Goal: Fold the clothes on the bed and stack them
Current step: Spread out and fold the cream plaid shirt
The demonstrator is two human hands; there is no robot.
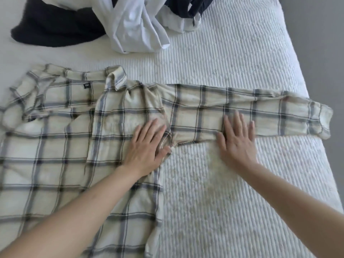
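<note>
A cream plaid shirt (61, 149) with grey and dark stripes lies spread flat on the white quilted bed (232, 192), collar toward the far side. Its right sleeve (260, 112) stretches straight out to the right. My left hand (147, 146) presses flat on the shirt at the armpit seam, fingers straight. My right hand (236, 138) lies flat with spread fingers across the lower edge of that sleeve, partly on the bed. The shirt's left sleeve is bunched at the left edge.
At the far side lie unfolded clothes: a dark fuzzy garment (55, 27), a crumpled white garment (137, 28) and a dark navy piece (186, 6) over more white cloth. The bed's right edge (316, 108) borders a grey floor.
</note>
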